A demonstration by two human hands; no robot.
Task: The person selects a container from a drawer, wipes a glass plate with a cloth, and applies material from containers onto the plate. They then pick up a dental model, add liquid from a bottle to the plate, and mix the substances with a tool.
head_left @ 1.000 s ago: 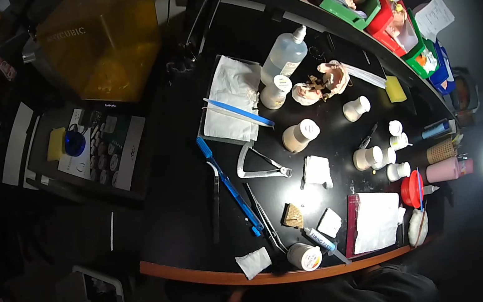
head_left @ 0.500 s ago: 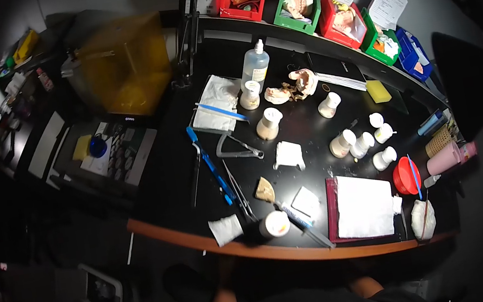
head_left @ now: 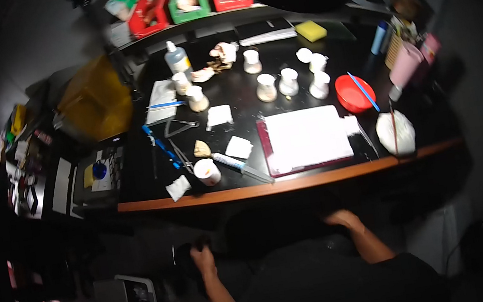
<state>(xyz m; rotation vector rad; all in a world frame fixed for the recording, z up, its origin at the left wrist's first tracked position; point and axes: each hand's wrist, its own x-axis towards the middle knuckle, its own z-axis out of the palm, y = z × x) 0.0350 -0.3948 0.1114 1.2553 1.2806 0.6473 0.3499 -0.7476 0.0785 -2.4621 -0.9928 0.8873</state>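
Both hands are below the desk's front edge, in dim light and smeared by motion. My left hand [head_left: 203, 258] is low, left of centre, against a dark shape that I cannot make out. My right hand [head_left: 344, 219] reaches inward beside a dark surface below the desk. The fingers of both are too blurred and dark to read. Nearest on the desk above them are a white jar [head_left: 207, 172], a syringe-like tube [head_left: 234, 161], a folded white cloth [head_left: 179, 188] and a white pad [head_left: 309, 137] on a dark red board [head_left: 268, 153].
Several white plaster-like pieces, including one [head_left: 266, 88], stand across the black desk. A clear bottle [head_left: 177, 59], red bowl [head_left: 354, 94], yellow sponge [head_left: 311, 30] and wrapped white lump [head_left: 395, 133] sit around them. Coloured bins [head_left: 190, 4] line the back shelf. An amber box [head_left: 95, 98] stands left.
My view has swung right and tilted down, so the desk sits higher in it. Both forearms and hands now show more fully below the edge. The desk items look unmoved.
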